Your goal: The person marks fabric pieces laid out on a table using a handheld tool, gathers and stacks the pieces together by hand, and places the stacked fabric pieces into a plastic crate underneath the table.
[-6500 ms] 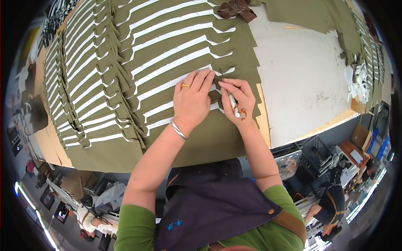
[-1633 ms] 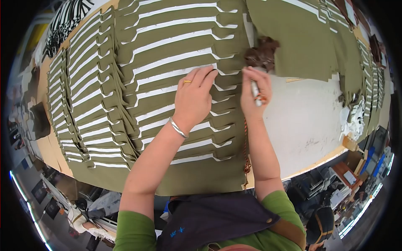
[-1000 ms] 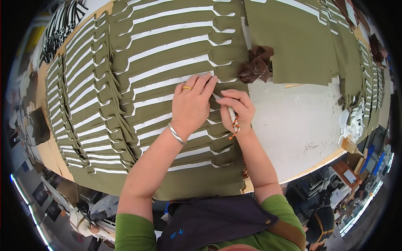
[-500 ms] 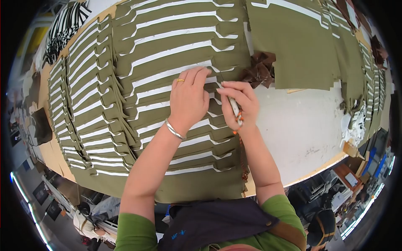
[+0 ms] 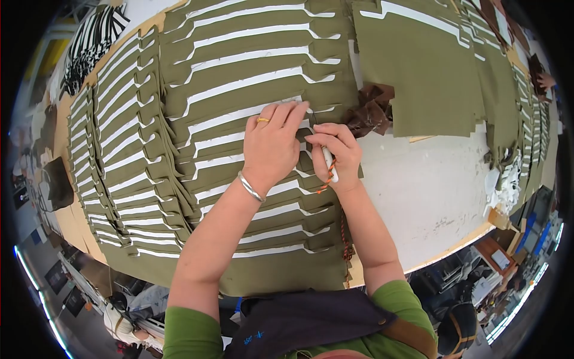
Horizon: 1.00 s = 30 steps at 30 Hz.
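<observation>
"Standing at the clock's centre, with twelve straight ahead, what is nearest?"

"A dark apron (image 5: 317, 320), then olive cloth layers (image 5: 281, 272) spread from eleven to twelve."

"And the hands?"

"The right hand (image 5: 338, 157) is at twelve, its fingers closed around a slim white tool (image 5: 330, 164) with an orange-and-black cord (image 5: 323, 188). The tool's tip is hidden. The left hand (image 5: 272, 140), between eleven and twelve, lies on a white strip (image 5: 230, 115), fingers close together; whether they pinch it, I can't tell."

"Anything in the way?"

"The left hand covers part of that strip. Just beyond the right hand, between twelve and one, crumpled brown cloth (image 5: 371, 110) sits against the layers' edge."

"Farther out?"

"The pale counter (image 5: 418, 185) shows at one, white scraps (image 5: 508, 179) lie at two, and an olive panel (image 5: 430, 78) is past the brown cloth at one. Farthest, a black-and-white striped bundle (image 5: 92, 45) lies between ten and eleven, and another person's hand (image 5: 545, 79) between one and two."
</observation>
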{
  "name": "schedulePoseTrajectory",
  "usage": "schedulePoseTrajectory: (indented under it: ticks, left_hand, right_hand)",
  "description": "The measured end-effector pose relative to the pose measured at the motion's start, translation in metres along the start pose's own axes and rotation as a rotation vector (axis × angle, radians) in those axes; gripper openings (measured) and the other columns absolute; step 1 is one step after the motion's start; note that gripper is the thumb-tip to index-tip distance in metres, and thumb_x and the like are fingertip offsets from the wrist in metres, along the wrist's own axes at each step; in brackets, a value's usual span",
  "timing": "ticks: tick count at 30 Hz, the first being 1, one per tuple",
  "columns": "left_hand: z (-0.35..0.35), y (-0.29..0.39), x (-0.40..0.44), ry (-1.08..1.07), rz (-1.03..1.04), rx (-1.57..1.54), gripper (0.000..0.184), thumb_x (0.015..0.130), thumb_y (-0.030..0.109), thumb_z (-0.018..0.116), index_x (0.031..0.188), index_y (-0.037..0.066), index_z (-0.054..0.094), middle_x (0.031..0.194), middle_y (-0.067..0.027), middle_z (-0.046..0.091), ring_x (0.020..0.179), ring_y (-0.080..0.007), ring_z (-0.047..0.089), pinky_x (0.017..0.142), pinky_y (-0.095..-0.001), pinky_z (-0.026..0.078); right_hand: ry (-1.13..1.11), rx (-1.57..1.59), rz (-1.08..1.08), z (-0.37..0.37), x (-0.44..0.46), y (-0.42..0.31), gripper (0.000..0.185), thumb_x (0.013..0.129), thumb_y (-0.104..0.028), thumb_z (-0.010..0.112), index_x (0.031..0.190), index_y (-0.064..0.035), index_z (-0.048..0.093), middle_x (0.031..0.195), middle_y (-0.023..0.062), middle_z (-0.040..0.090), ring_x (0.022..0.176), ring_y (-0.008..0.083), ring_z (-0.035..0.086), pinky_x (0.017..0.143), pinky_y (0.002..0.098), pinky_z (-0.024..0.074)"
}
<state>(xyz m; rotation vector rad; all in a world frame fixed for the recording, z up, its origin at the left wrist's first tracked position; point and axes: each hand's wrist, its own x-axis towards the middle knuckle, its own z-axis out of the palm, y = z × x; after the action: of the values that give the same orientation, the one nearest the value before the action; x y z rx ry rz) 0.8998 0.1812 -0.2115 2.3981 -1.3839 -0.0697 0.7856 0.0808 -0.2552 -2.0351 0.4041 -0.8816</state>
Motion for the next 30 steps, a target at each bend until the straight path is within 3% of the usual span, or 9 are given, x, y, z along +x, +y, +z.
schedulePoseTrajectory:
  ticks: [10, 14, 15, 18, 23, 30]
  left_hand:
    - [-0.007, -0.004, 0.004, -0.071, 0.072, 0.064, 0.055, 0.07, 0.006, 0.063, 0.124, 0.017, 0.062, 0.113, 0.0002, 0.06, 0.102, -0.0193, 0.056, 0.077, -0.0363, 0.045]
    - [-0.021, -0.022, 0.027, -0.209, -0.134, -0.355, 0.058, 0.073, 0.004, 0.059, 0.13, 0.012, 0.055, 0.118, -0.0034, 0.06, 0.103, -0.0256, 0.056, 0.083, -0.0422, 0.047]
    - [-0.017, -0.031, 0.031, -0.141, -0.079, -0.282, 0.053, 0.074, 0.008, 0.061, 0.126, 0.01, 0.055, 0.118, -0.0018, 0.059, 0.102, -0.0223, 0.056, 0.081, -0.0408, 0.045]
    - [-0.006, -0.034, 0.044, 0.04, 0.1, -0.113, 0.059, 0.072, 0.0, 0.058, 0.129, 0.011, 0.054, 0.12, -0.0031, 0.059, 0.107, -0.0263, 0.055, 0.089, -0.0419, 0.046]
    - [0.004, -0.036, 0.049, 0.007, 0.112, -0.025, 0.054, 0.066, -0.001, 0.061, 0.119, 0.012, 0.063, 0.116, 0.0011, 0.06, 0.108, -0.0209, 0.055, 0.086, -0.0373, 0.046]
    - [0.008, -0.036, 0.048, 0.035, 0.125, 0.004, 0.052, 0.068, 0.001, 0.063, 0.118, 0.012, 0.063, 0.115, 0.0015, 0.06, 0.107, -0.0192, 0.055, 0.085, -0.0365, 0.044]
  right_hand:
    - [0.03, 0.006, 0.084, 0.0, 0.001, -0.002, 0.019, 0.07, 0.009, 0.067, 0.083, -0.0045, 0.071, 0.09, 0.0113, 0.066, 0.083, 0.0229, 0.066, 0.07, 0.0286, 0.0529]
    - [0.104, 0.158, 0.103, -0.001, 0.019, -0.01, 0.021, 0.075, 0.007, 0.065, 0.092, -0.0042, 0.072, 0.096, 0.0108, 0.064, 0.082, 0.02, 0.063, 0.071, 0.0275, 0.051]
    - [0.109, 0.184, 0.118, -0.003, 0.028, -0.017, 0.022, 0.076, 0.007, 0.065, 0.094, -0.004, 0.072, 0.098, 0.0112, 0.063, 0.082, 0.0197, 0.063, 0.071, 0.0272, 0.0506]
    - [0.077, 0.142, 0.08, 0.001, 0.046, -0.011, 0.028, 0.077, 0.009, 0.064, 0.102, -0.0033, 0.07, 0.102, 0.0124, 0.06, 0.084, 0.0198, 0.062, 0.073, 0.0268, 0.0502]
    - [0.053, 0.017, 0.065, 0.016, 0.053, 0.006, 0.027, 0.077, 0.009, 0.064, 0.1, -0.0036, 0.071, 0.1, 0.0122, 0.062, 0.086, 0.0216, 0.063, 0.074, 0.0288, 0.0515]
    - [-0.017, 0.026, -0.008, 0.013, 0.043, 0.011, 0.027, 0.073, 0.009, 0.066, 0.096, -0.0044, 0.071, 0.099, 0.0125, 0.062, 0.084, 0.0241, 0.064, 0.072, 0.0291, 0.053]
